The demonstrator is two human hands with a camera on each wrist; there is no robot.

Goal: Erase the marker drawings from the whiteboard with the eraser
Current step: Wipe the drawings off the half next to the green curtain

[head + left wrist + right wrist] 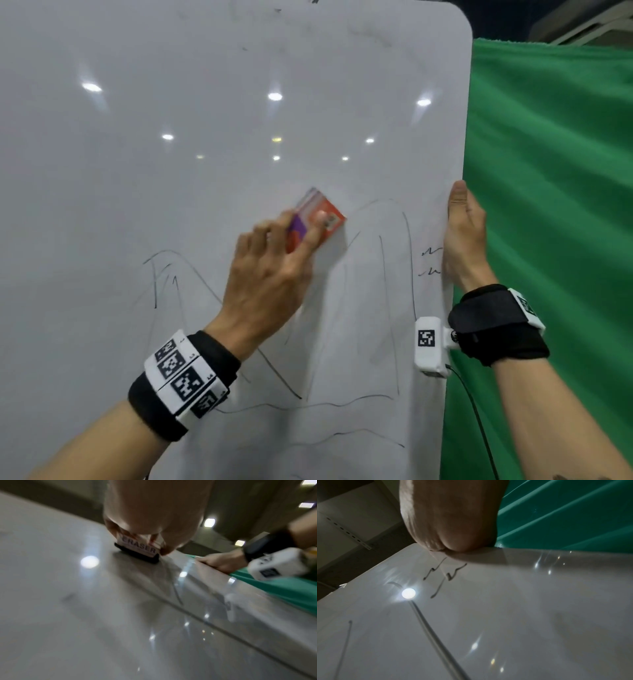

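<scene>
Orange eraser point(320, 219), one, gripped by left hand point(270, 274); right hand point(464, 240) clasps one whiteboard point(205, 171) edge.

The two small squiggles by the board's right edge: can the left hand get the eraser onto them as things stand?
Probably only partly. The right hand grips the whiteboard edge right beside the squiggles, its heel over their ends in the right wrist view. The left hand with the eraser has bare board between.

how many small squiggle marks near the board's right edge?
2: upper squiggle and lower squiggle, stacked on the whiteboard beside the right hand, which may hide more.
</scene>
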